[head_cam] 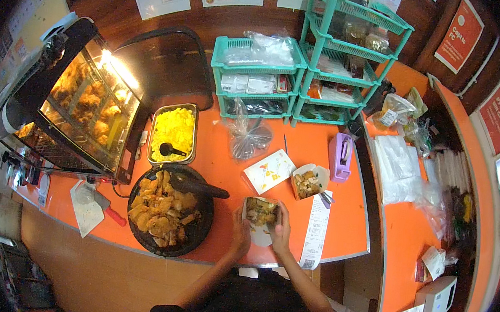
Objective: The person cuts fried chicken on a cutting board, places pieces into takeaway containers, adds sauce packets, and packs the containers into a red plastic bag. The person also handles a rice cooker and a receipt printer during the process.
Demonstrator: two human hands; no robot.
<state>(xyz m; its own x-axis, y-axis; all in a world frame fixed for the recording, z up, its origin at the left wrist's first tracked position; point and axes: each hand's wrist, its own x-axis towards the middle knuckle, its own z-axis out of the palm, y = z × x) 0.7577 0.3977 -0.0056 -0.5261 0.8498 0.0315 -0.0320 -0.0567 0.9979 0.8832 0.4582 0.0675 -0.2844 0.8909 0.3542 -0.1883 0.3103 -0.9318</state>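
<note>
Both my hands hold a paper food box (262, 213) with food inside, its flap folded down towards me. My left hand (242, 231) grips its left side, and my right hand (282, 230) its right side. Beyond them lies a white printed paper box (269, 172). An open takeaway box (309, 183) with food stands to its right, near a long printed receipt (316, 228). Left of my hands, a round black stone mortar (200, 236) holds fried chicken pieces (160, 215), with a dark pestle (202, 188) lying across its rim.
A metal tray of yellow food (171, 133) with a black scoop stands behind the mortar. A cleaver (103, 204) with a red handle lies left, below a lit glass warmer (90, 97). Teal racks (257, 69), a clear plastic bag (249, 140) and a purple tape dispenser (341, 158) stand farther back.
</note>
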